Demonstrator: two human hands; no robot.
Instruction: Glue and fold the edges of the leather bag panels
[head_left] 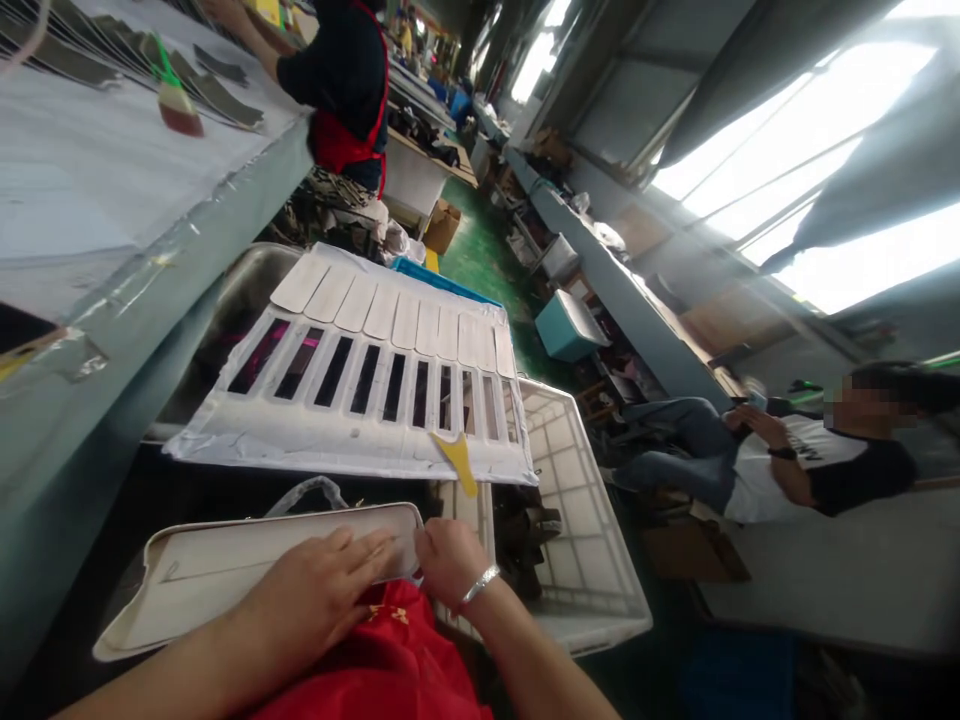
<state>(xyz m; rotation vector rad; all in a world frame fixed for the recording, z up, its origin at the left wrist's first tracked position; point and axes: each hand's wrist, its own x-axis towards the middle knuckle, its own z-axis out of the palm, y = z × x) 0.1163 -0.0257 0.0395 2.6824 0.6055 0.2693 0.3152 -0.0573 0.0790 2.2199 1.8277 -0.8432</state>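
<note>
At bottom centre, left hand (319,590) lies flat, fingers spread, palm down on a cream flat panel (225,580) resting across the lap. Right hand (448,558) curled at the panel's right end, fingertips closed on its corner; silver bracelet (480,583) on the wrist. Red apron (390,650) below both forearms. Just beyond the panel: white sheet (352,420) with a row of narrow die-cut slots, cut strips lying along its far edge, yellow tab (459,462) at its near edge. White plastic crate (592,560) to the right, touching the sheet's corner. Grey workbench (112,180) at left, brush (176,100) on it. One person stands at the bench's far end; another reclines at right.
</note>
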